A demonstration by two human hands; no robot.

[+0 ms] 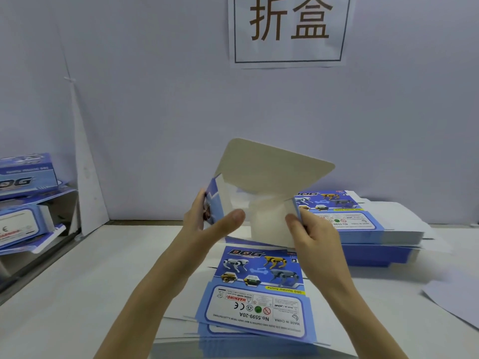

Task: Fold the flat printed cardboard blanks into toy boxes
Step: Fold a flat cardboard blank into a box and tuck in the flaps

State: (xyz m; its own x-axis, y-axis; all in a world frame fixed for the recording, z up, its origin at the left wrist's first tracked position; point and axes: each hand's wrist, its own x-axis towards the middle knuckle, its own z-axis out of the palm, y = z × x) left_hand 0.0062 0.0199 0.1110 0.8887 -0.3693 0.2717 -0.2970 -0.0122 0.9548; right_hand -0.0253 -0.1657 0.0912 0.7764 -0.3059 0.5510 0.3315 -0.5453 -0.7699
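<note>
I hold a partly folded cardboard box (261,182) in the air above the table, its plain grey inside facing me and a rounded flap standing up at the top. My left hand (207,218) grips its blue printed left side, thumb stretched across the opening. My right hand (311,229) pinches the right wall, thumb on the inner white panel. Under my forearms lies a stack of flat blue blanks (259,294) printed with robot dogs. A second, taller stack of blanks (363,229) sits to the right.
Several folded blue boxes (26,203) are piled at the left edge on a lower shelf. A white wall with a paper sign (287,29) stands behind the white table (90,281). A loose white sheet (456,301) lies at the right.
</note>
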